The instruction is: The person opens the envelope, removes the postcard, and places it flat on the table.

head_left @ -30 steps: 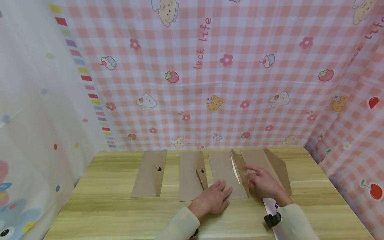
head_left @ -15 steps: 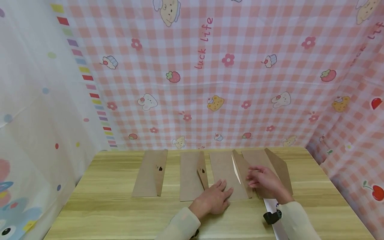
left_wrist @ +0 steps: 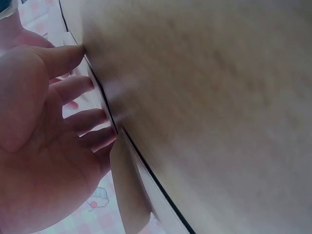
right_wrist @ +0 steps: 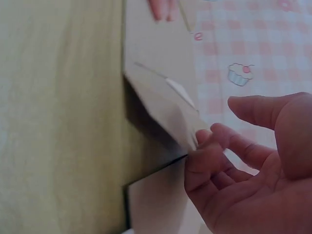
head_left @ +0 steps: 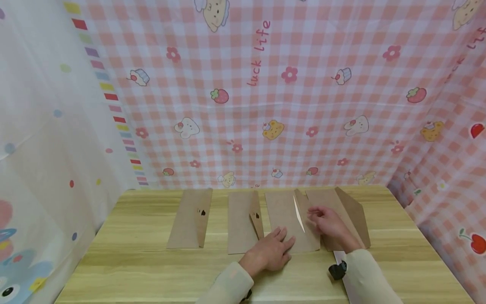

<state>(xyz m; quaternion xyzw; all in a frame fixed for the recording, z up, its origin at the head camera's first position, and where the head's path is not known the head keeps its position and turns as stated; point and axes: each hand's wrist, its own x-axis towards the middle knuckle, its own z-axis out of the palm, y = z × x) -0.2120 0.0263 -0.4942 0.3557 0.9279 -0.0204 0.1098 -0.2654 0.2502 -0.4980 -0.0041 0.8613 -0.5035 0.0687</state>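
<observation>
Brown kraft envelopes lie in a row on the wooden table. My left hand (head_left: pixel 270 250) rests with spread fingers on the near part of the third envelope (head_left: pixel 279 211) from the left. At its right side, my right hand (head_left: pixel 330 221) touches the flap (head_left: pixel 312 238), which stands partly raised; a white strip shows along the fold. In the right wrist view, bent fingers (right_wrist: pixel 204 158) meet the edge of the flap (right_wrist: pixel 163 107), and the thumb stays apart. The left wrist view has the left hand (left_wrist: pixel 44 117) with its fingertips at the envelope's edge.
The fourth envelope (head_left: pixel 355 211), its flap spread out, lies partly beneath the right hand. Two more envelopes, the far left one (head_left: pixel 186 223) and the second (head_left: pixel 239 223), have dark printed marks on their flaps. A white paper (head_left: pixel 339 256) passes under the right forearm. Patterned cloth (head_left: pixel 228 105) hangs behind.
The third envelope's flap has swung out a little to the right. My right hand shifted right, then back left with its fingers at the flap. My left hand stayed in place.
</observation>
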